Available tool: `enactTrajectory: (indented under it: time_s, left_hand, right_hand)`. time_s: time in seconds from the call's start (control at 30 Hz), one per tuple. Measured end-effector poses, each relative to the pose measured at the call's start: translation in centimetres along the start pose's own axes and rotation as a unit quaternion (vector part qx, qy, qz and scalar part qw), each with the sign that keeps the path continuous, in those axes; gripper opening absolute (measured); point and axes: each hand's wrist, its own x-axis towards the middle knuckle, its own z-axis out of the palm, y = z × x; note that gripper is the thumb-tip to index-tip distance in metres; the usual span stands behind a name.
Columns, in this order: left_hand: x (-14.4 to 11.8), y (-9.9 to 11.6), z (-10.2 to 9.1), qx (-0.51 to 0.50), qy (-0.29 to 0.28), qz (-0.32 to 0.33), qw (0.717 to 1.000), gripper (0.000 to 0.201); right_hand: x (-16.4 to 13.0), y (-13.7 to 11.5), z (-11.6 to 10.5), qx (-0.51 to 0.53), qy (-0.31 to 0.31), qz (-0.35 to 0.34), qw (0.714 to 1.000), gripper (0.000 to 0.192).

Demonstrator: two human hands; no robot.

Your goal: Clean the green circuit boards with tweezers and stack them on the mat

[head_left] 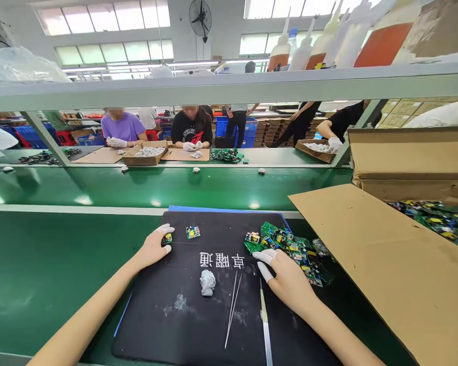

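Two tweezers [232, 307] on black mat [198, 325]. Left hand [154, 247] pinches one circuit board [167, 239]; right hand [286, 277] loosely open, empty, beside board pile [290, 246]. Cardboard box [412, 162] holds more boards.

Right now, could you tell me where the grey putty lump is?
The grey putty lump lies mid-mat on the black mat, just left of the tweezers.

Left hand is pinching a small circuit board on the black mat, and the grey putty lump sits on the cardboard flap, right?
Not quite. In the head view the grey putty lump lies on the black mat, not the cardboard. The left hand does pinch a small circuit board.
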Motion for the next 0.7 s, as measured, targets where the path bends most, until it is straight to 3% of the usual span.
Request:
enactTrajectory:
  time_s: [0.2,0.4,0.53,0.63,0.7]
  left_hand:
    - [1.4,3.6,1.6,-0.048,0.037,0.008,0.998,0.048]
    - [2.6,6.6,3.9,-0.158,0.064,-0.009,0.985,0.033]
    - [1.8,7.2,3.1,-0.261,0.065,-0.041,0.962,0.031]
    - [0.0,8.5,1.6,-0.335,0.053,-0.04,0.94,0.038]
    - [-1.6,9.8,0.8,-0.426,0.039,-0.041,0.903,0.038]
  right_hand:
    - [5.1,-2.5,2.3,0.045,-0.051,-0.097,0.993,0.03]
    - [5.0,-3.5,3.3,0.054,-0.116,-0.162,0.978,0.035]
    - [4.1,-3.3,2.4,0.072,-0.15,-0.152,0.974,0.034]
    - [3.9,-3.4,1.3,0.091,-0.224,-0.142,0.96,0.031]
    - [3.8,-3.8,0.7,0.09,-0.283,-0.137,0.945,0.024]
